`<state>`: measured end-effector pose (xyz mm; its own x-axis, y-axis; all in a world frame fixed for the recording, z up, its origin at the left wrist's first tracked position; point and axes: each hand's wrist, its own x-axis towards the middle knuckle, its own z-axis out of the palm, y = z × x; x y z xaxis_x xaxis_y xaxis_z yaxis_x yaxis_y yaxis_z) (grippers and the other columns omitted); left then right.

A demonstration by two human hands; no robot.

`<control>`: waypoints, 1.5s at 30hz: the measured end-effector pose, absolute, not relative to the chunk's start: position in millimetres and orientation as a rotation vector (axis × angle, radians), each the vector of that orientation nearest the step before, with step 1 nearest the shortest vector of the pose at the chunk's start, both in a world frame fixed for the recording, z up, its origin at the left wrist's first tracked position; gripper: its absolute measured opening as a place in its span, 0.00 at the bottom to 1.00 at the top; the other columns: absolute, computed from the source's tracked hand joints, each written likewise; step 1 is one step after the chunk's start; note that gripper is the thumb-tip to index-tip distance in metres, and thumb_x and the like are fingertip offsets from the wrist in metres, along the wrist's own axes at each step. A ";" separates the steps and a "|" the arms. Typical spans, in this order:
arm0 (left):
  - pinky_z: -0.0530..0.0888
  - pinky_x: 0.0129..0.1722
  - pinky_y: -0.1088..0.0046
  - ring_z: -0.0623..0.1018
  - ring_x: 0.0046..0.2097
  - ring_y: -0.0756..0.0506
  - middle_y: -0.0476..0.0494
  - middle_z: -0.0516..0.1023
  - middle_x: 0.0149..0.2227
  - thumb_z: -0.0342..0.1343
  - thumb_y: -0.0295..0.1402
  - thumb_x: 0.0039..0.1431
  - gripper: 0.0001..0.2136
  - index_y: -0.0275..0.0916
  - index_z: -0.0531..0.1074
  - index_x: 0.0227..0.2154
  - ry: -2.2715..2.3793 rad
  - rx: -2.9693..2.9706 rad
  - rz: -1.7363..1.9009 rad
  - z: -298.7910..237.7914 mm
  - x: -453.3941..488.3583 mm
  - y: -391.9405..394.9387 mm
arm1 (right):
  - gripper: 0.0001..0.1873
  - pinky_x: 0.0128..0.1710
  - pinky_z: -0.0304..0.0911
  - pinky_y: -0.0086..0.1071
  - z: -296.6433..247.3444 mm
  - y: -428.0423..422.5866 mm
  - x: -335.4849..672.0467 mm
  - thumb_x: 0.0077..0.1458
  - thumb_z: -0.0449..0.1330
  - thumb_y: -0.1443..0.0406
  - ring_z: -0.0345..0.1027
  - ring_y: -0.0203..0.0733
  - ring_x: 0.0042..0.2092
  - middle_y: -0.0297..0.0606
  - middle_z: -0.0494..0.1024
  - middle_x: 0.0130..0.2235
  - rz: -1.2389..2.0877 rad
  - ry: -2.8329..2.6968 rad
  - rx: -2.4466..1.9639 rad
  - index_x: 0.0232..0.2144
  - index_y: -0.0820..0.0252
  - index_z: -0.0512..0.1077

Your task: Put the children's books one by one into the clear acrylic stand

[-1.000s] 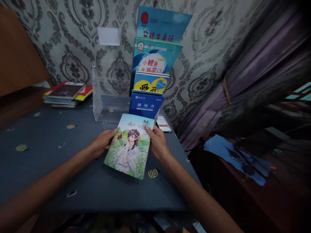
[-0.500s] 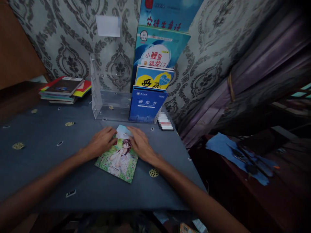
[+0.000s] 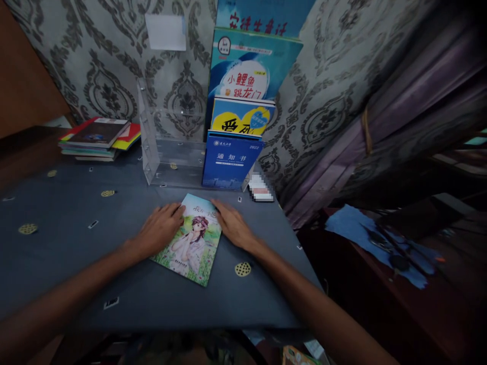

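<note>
A thin book [image 3: 198, 248] with a drawn figure in a green meadow on its cover lies flat and slightly turned on the table. My left hand [image 3: 162, 228] is closed on its upper left edge, with the fingertips over the border. At the upper right edge, my right hand [image 3: 234, 225] touches the book with its fingers stretched out and apart. Behind the book stands a clear acrylic rack [image 3: 149, 137]. A blue booklet [image 3: 232, 162] fills its front right slot, with several picture books [image 3: 243, 76] rising in tiers behind.
Several books [image 3: 99, 136] are stacked at the table's back left. A blurred-out white object [image 3: 261, 187] lies right of the rack. Past the table's right edge, a dark red surface [image 3: 384, 299] bears a blue cloth [image 3: 350, 230]. A purple curtain [image 3: 342, 142] hangs behind.
My right hand has slid outward from the cover to the book's right edge, baring more of the title. My left hand stays at the left edge. The book has hardly moved.
</note>
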<state>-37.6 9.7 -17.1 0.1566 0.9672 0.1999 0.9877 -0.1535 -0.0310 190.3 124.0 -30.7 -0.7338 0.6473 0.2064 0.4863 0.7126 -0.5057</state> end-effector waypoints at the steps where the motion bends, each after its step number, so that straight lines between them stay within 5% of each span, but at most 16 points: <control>1: 0.72 0.51 0.57 0.74 0.56 0.35 0.30 0.72 0.59 0.44 0.31 0.72 0.18 0.34 0.67 0.60 -1.910 -2.265 -0.155 -17.8 -37.5 10.3 | 0.26 0.66 0.59 0.48 -29.7 123.7 195.6 0.66 0.46 0.69 0.63 0.48 0.66 0.49 0.70 0.64 0.614 -2.510 -0.913 0.64 0.61 0.63; 6: 0.69 0.53 0.57 0.69 0.63 0.34 0.29 0.70 0.62 0.46 0.28 0.71 0.19 0.34 0.65 0.63 -1.687 -2.326 0.064 -6.0 -49.0 28.4 | 0.20 0.58 0.67 0.44 -21.0 115.9 209.9 0.66 0.49 0.67 0.74 0.48 0.55 0.44 0.81 0.53 0.663 -2.275 -0.997 0.56 0.58 0.72; 12: 0.70 0.49 0.59 0.75 0.52 0.36 0.32 0.77 0.49 0.49 0.26 0.69 0.12 0.32 0.73 0.50 -1.604 -2.336 0.247 23.1 -32.2 40.8 | 0.16 0.50 0.73 0.41 -17.3 112.3 219.1 0.66 0.50 0.65 0.80 0.46 0.47 0.41 0.85 0.45 0.864 -2.059 -1.021 0.50 0.56 0.74; 19: 0.73 0.47 0.55 0.73 0.51 0.33 0.32 0.75 0.47 0.54 0.42 0.68 0.16 0.33 0.73 0.48 -1.807 -2.397 0.085 25.0 50.4 10.1 | 0.16 0.46 0.74 0.38 -21.5 115.1 223.7 0.67 0.50 0.63 0.82 0.42 0.42 0.40 0.85 0.43 0.939 -1.962 -0.989 0.50 0.56 0.73; 26: 0.77 0.36 0.60 0.77 0.45 0.33 0.27 0.78 0.40 0.50 0.29 0.67 0.11 0.28 0.75 0.44 -1.813 -2.397 0.202 23.9 64.5 11.7 | 0.18 0.44 0.75 0.40 -16.0 115.8 225.9 0.68 0.49 0.60 0.82 0.46 0.40 0.43 0.84 0.44 0.907 -1.967 -1.023 0.52 0.57 0.73; 37: 0.77 0.36 0.60 0.79 0.44 0.35 0.32 0.81 0.40 0.48 0.26 0.68 0.11 0.31 0.77 0.42 -1.740 -2.464 0.253 36.9 58.6 14.5 | 0.20 0.43 0.73 0.38 -10.9 118.9 229.5 0.68 0.50 0.55 0.81 0.44 0.40 0.41 0.84 0.39 0.871 -1.904 -0.981 0.51 0.58 0.73; 45: 0.77 0.35 0.62 0.79 0.43 0.36 0.30 0.80 0.39 0.47 0.27 0.68 0.12 0.30 0.77 0.40 -1.738 -2.464 0.188 32.5 58.1 13.4 | 0.19 0.41 0.72 0.37 -0.5 106.8 229.8 0.69 0.48 0.60 0.79 0.44 0.36 0.38 0.84 0.37 0.674 -2.072 -0.955 0.54 0.56 0.73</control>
<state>58.1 13.4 32.5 0.3325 0.9425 -0.0322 0.9276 -0.3330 -0.1695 229.8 106.8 -0.5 -0.4455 0.7982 0.4055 0.4071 0.5840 -0.7023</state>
